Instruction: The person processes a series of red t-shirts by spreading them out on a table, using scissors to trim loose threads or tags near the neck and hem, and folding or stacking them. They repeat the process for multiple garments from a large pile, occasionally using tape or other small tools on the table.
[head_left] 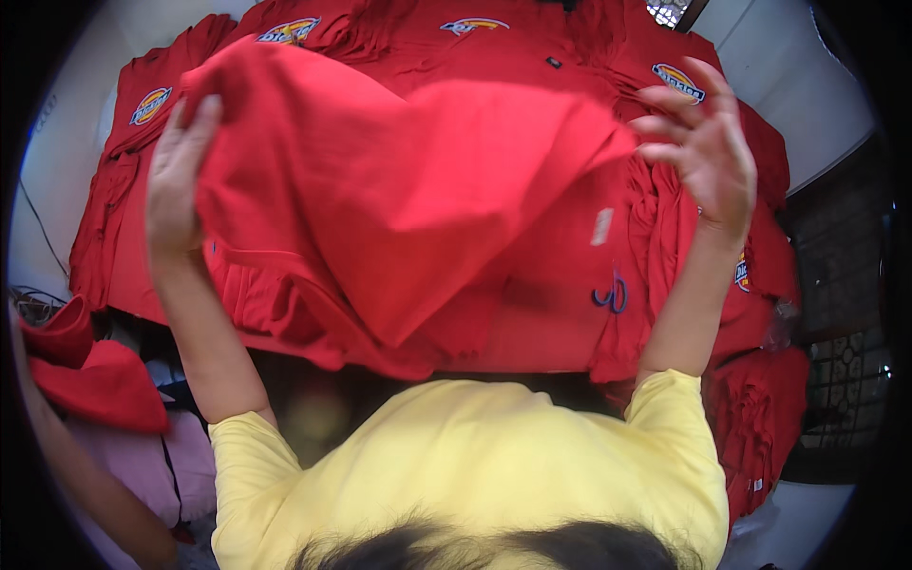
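A red shirt (408, 180) hangs raised and billowing in front of me, a little blurred by motion. My left hand (178, 180) grips its left edge, thumb on the near side of the cloth. My right hand (708, 161) is up at the shirt's far right corner, fingers spread and bent, with no cloth seen inside them. The fingertips are close to that corner; whether they touch it I cannot tell. Below the raised cloth, more red fabric (275, 304) lies in folds at the table's near edge.
Several red shirts with printed badges (475, 27) cover the table behind. Blue-handled scissors (613, 294) and a small white label (601, 226) lie right of the raised shirt. More red cloth (760, 408) is piled at right. At lower left is another person's arm (104, 503).
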Demonstrator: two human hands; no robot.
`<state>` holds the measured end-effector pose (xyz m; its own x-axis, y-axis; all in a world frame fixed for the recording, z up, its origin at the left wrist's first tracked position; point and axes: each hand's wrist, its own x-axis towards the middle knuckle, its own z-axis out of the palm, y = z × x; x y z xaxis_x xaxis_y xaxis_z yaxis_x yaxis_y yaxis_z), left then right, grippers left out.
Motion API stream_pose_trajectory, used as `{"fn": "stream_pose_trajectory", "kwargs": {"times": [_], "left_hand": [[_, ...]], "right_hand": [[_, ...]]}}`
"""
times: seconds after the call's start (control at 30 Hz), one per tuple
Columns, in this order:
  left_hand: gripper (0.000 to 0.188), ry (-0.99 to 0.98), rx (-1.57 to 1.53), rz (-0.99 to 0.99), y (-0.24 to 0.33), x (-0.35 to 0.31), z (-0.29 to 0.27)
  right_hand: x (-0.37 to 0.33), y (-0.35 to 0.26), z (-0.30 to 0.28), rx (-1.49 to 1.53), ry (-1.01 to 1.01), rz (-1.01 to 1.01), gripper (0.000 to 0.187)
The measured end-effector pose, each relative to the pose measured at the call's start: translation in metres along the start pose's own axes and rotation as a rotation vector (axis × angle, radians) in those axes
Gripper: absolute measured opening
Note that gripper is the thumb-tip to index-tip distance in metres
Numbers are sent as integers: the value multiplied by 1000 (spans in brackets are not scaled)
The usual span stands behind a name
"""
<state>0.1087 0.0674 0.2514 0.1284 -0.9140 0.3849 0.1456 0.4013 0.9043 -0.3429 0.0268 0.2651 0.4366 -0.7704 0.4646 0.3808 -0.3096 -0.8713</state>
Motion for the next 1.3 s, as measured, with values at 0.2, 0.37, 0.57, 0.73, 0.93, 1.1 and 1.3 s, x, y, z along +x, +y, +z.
{"fn": "stream_pose_trajectory", "kwargs": {"times": [0.2, 0.37, 0.57, 0.73, 0.93, 1.1, 1.3], "left_hand": [[37, -77, -260, -133, -13, -40, 32], [36, 291, 50, 214, 6, -69, -53], [40, 173, 545, 446, 58, -9, -52], [42, 117, 280, -172, -38, 99, -120], [33, 111, 422, -488, -195, 127, -191], [40, 76, 1616, -161, -211, 117, -136], [25, -473, 1363, 410, -231, 132, 8]], "right_hand": [[-36, 145, 53, -1003, -129, 391, 62], [-75, 224, 51, -954, -303, 493, 36], [-41, 43, -46, -364, 51, 261, 15], [81, 68, -79, -693, 199, 94, 30], [27, 138, -62, -889, 185, 423, 31], [-95, 229, -36, -1148, 372, 691, 50], [-76, 217, 33, -1046, 647, 698, 29]]}}
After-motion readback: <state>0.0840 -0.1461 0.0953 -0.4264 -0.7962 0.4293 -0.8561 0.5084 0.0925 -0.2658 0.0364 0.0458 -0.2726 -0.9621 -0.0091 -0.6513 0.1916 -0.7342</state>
